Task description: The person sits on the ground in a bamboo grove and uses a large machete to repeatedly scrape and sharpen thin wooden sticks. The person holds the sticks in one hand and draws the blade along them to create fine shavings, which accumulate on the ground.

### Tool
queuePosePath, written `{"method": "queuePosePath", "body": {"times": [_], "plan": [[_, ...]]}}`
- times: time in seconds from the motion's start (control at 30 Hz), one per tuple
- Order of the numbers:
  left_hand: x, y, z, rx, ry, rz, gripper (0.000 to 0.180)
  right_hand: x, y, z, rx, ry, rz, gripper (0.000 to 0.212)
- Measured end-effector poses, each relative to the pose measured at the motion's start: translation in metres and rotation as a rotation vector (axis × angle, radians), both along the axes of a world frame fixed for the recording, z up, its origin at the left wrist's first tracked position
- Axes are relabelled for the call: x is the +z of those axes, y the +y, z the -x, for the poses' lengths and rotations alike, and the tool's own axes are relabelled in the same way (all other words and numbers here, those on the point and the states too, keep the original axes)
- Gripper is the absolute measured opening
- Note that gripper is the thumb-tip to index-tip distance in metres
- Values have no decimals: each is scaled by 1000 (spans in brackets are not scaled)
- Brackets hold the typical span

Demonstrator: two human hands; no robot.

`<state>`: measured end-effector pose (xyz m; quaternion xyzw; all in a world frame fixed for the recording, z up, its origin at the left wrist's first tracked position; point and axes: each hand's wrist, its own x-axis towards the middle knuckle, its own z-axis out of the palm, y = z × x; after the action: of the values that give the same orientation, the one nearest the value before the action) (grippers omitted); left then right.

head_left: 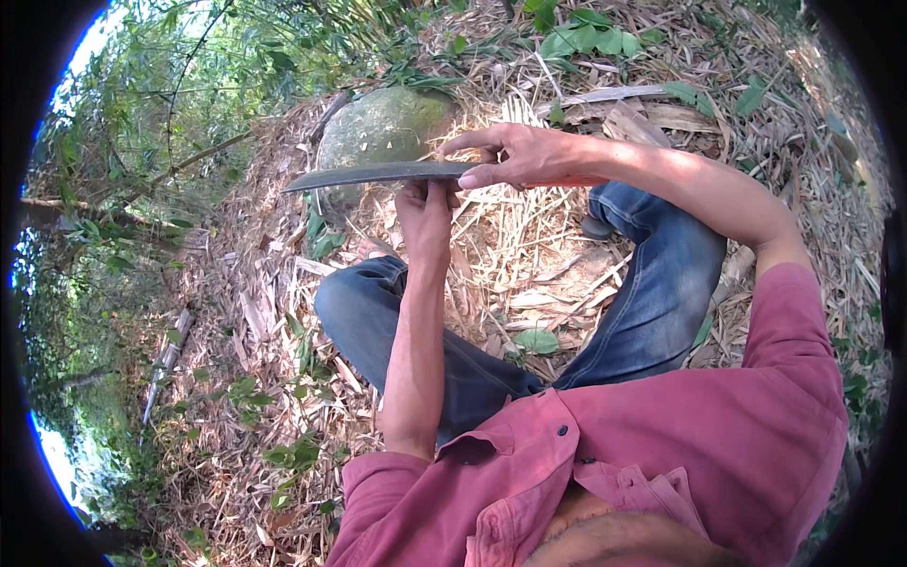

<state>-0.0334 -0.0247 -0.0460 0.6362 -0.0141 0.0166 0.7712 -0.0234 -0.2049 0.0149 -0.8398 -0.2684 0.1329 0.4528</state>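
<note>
Both of my hands are at one dark, long-bladed knife point(364, 174), which lies crosswise in front of me, above my lap. Its tip points off to my left, well past my fingers, and its other end sits right at my two hands. My left hand point(427, 215) comes up from below and grasps the knife near that end, thumb and fingers pinched close under the blade. My right hand point(515, 156) reaches in from the other side, loose, forefinger and thumb spread apart. The forefinger stretches out above the blade, while the thumb tip is at the knife's near end (whether it presses there or only brushes it, I cannot tell).

Just beyond the blade sits a rounded, greenish stone point(383, 128), and the knife crosses in front of its lower part; I cannot tell whether the two touch. Below my hands, pale straw point(529, 231) covers the ground between my bent knees in their blue jeans point(666, 298). A single green leaf point(537, 341) lies nearer to me, toward my lap. My shirt point(699, 425) is a dusky red, its sleeves ending above the forearms. Leafy plants point(123, 123) stand away to the left, over dry litter point(255, 416).
</note>
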Motion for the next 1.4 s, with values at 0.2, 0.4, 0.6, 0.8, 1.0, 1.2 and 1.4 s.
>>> {"method": "queuePosePath", "body": {"times": [0.2, 0.4, 0.6, 0.8, 1.0, 1.2, 1.4], "plan": [[-7, -1, 0, -19, -78, -40, 16, 9, 2, 9, 34, 81, -60, 57], [-4, -3, -1, -4, -43, -44, 17, 20, 4, 15, -23, 158, -41, 57], [0, -3, 5, 1, -13, -77, 15, 2, 1, 5, -12, 108, 2, 55], [-11, 0, -1, 10, -56, -89, 12, 15, 3, 7, -48, 172, 42, 60], [-3, -5, 3, 34, -36, -74, 18, 12, 5, 8, -27, 107, 72, 57], [-7, -6, 0, 75, -38, -94, 17, 4, 8, 3, -60, 28, 95, 60], [-3, -8, 3, 118, -23, -184, 15, 1, 13, -3, -61, -29, 127, 61]]}}
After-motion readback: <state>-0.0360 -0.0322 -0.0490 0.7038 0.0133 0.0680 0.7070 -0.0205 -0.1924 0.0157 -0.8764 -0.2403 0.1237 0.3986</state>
